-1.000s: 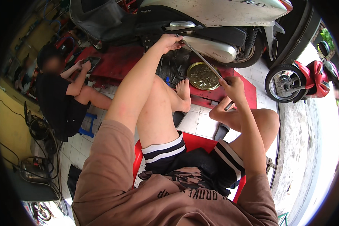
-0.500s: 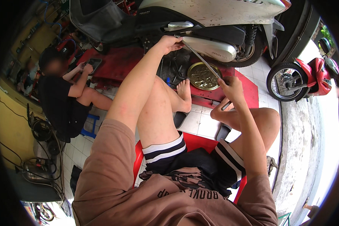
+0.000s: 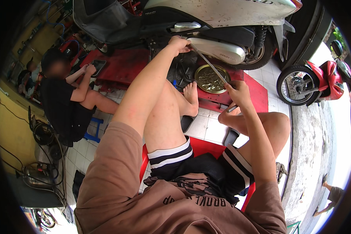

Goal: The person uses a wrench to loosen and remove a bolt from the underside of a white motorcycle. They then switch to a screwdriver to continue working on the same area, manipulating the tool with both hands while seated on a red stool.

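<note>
A long, thin metal wrench [image 3: 210,64] slants between my two hands, just in front of the scooter's silver engine cover [image 3: 222,53]. My left hand [image 3: 178,45] is closed around its upper end, beside the cover. What that end fits onto is hidden behind the fingers. Lower down and to the right, my right hand [image 3: 238,93] wraps round the handle, whose tip sticks out below the fist. Beneath the shaft lies a round gold-coloured tray [image 3: 197,85] holding shiny small metal pieces.
The scooter [image 3: 238,11] stands over a red platform [image 3: 257,89]. Tools [image 3: 178,76] lie left of the tray. Another person [image 3: 62,97] sits at the left, holding a dark flat object [image 3: 99,67]. A red motorbike [image 3: 331,82] stands at the right.
My hands and the wrench have shifted only slightly, the right hand a little lower. Part of another person has come into view at the lower right edge.
</note>
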Available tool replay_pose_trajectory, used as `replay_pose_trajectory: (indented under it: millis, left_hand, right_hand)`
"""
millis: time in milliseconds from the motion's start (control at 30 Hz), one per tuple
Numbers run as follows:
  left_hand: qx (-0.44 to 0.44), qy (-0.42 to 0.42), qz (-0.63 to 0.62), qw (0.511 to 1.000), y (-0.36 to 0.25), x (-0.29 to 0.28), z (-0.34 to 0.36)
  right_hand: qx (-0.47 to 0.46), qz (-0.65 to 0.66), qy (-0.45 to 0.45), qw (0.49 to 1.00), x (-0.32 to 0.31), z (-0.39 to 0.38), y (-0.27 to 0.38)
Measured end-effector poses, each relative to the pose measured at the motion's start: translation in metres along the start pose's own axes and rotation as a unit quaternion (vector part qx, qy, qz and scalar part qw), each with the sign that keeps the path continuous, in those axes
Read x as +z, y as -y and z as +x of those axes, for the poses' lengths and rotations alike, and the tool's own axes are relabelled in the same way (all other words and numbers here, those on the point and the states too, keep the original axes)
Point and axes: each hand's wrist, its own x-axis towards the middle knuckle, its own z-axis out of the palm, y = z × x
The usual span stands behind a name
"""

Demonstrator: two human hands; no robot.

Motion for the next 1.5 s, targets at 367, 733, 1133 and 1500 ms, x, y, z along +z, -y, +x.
replay_pose_trajectory:
  millis: [367, 733, 1133, 1500]
  left_hand:
    - [-0.02, 0.122, 0.05, 0.991, -0.007, 0.013, -0.015]
    - [-0.037, 0.133, 0.075, 0.988, 0.001, 0.015, -0.004]
    - [-0.007, 0.048, 0.074, 0.996, -0.004, 0.059, 0.034]
    - [0.02, -0.009, 0.057, 0.998, 0.029, 0.072, 0.093]
  right_hand:
    - [0.011, 0.01, -0.001, 1.0, 0.0, 0.001, -0.005]
    - [0.006, 0.02, -0.01, 1.0, 0.003, 0.0, -0.006]
    - [-0.014, 0.039, -0.031, 0.999, 0.023, 0.007, -0.012]
    - [-0.057, 0.001, -0.007, 0.998, 0.043, 0.043, -0.013]
